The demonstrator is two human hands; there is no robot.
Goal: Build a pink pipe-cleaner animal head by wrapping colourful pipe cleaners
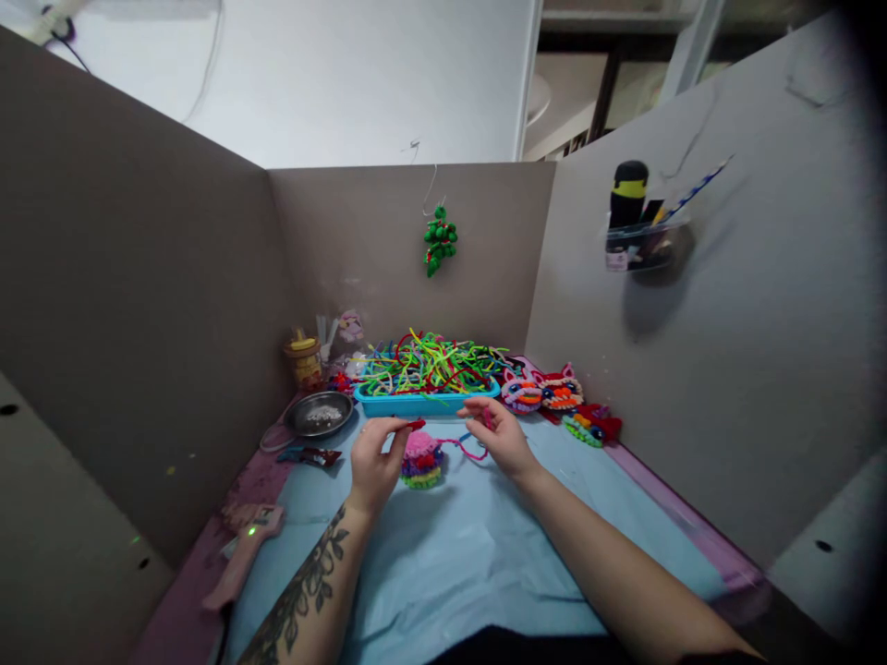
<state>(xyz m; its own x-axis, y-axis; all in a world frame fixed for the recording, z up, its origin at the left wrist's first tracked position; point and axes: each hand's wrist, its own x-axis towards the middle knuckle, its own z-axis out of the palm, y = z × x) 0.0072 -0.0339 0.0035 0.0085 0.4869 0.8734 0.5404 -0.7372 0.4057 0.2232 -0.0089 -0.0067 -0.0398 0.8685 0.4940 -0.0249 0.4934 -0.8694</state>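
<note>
My left hand [374,457] pinches a small red fuzzy piece [416,425] between thumb and fingertips. Just beneath and beside it is a small fuzzy craft piece [422,459], pink on top with red, purple and yellow-green rows lower down. From its right side a pink pipe cleaner [461,445] curves over to my right hand [505,441], whose curled fingers close on its end. Whether the red piece joins the craft piece cannot be made out.
Behind my hands stands a blue tray [416,405] heaped with coloured pipe cleaners [436,365]. Finished-looking fuzzy pieces [561,392] lie right of it. At left are a metal bowl [320,413], a brown packet [319,456] and a pink glue gun [246,554]. Grey panels enclose three sides.
</note>
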